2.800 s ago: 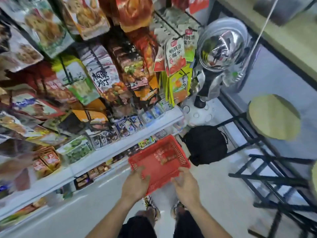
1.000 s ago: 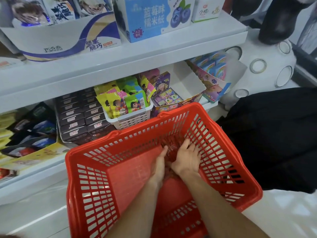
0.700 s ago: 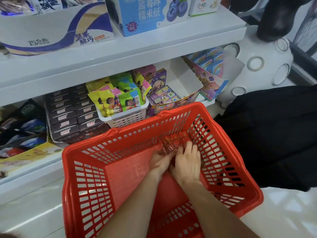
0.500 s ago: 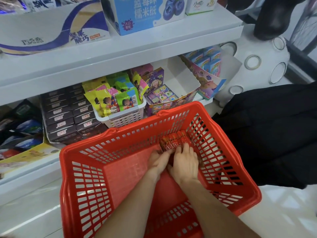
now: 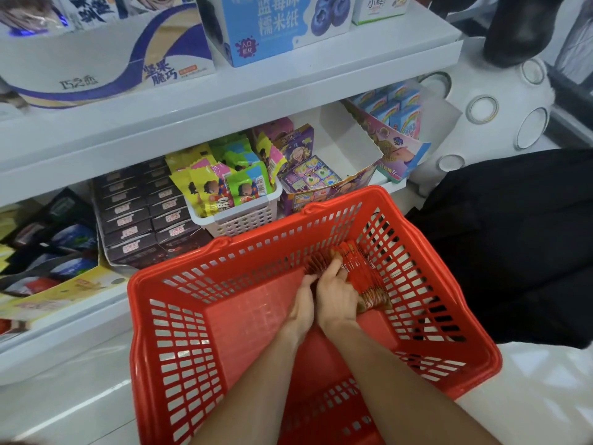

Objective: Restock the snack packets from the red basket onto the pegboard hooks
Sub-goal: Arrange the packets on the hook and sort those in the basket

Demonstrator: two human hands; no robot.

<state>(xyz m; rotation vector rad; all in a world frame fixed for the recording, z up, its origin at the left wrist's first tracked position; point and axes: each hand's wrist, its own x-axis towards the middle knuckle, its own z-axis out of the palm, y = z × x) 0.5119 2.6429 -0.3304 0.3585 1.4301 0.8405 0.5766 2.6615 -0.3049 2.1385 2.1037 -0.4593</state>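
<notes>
The red basket (image 5: 179, 342) stands on the white floor in front of the low shelves. Inside it, near the far right corner, lies a fanned stack of red snack packets (image 5: 359, 271). My right hand (image 5: 337, 300) grips the stack from above, with fingers curled round its near side. Close beside it on the left, my left hand (image 5: 303, 308) holds the stack's left end, its fingertips tucked under the packets. The pegboard hooks are out of view.
White shelves (image 5: 224, 101) rise directly behind the basket, stocked with dark boxes (image 5: 138, 216), a white bin of green and yellow packets (image 5: 234, 194) and purple cartons (image 5: 308, 175). A black bag (image 5: 513, 239) lies right of the basket.
I went from standing over the basket to crouching with both hands inside it. In the last second the hands closed on the red packets and gathered them into a raised, fanned stack.
</notes>
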